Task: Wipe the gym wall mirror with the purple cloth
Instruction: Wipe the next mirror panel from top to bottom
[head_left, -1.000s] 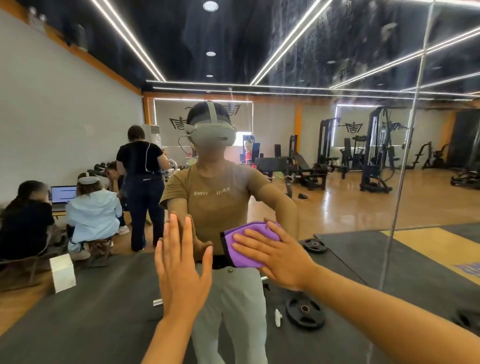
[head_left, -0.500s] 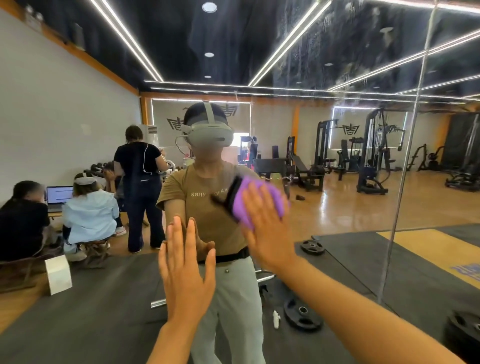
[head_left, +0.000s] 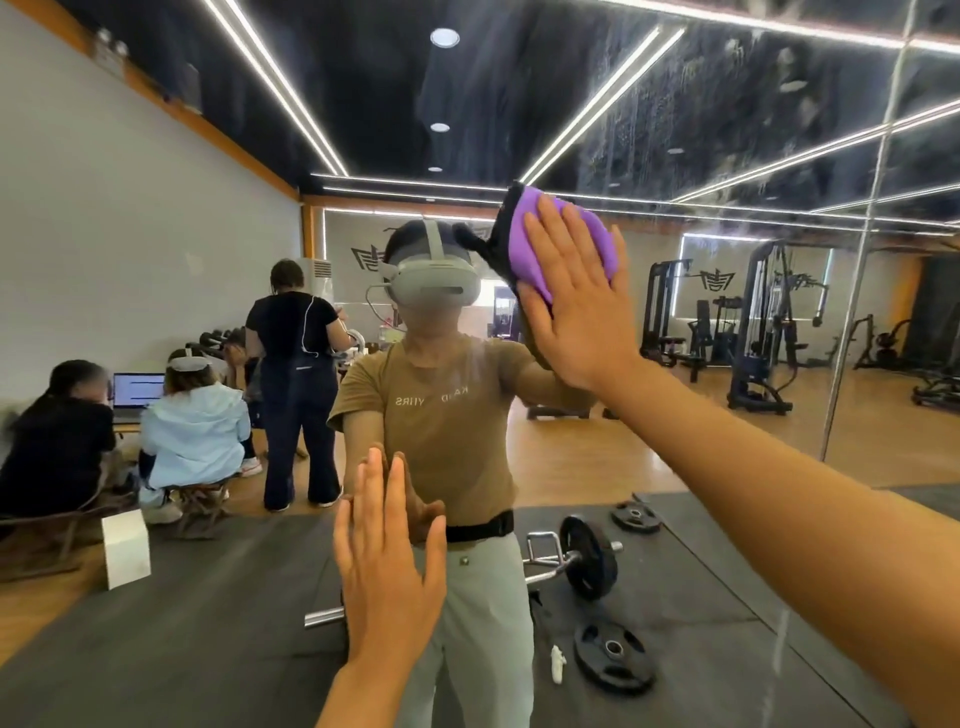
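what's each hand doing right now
Left hand: open, flat on the mirror, holding nothing.
Right hand: open, pressing the purple cloth to the mirror.

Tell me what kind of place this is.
A gym, seen in a wall mirror: cable weight machines along the far wall, a loaded barbell and loose weight plates on black floor mats.

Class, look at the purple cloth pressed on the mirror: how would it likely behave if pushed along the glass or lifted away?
The purple cloth is probably soft and floppy: it bunches unevenly under the flat right hand. It likely weighs little, since straight fingers alone pin it to the mirror. Released, it would probably slide down and fall.
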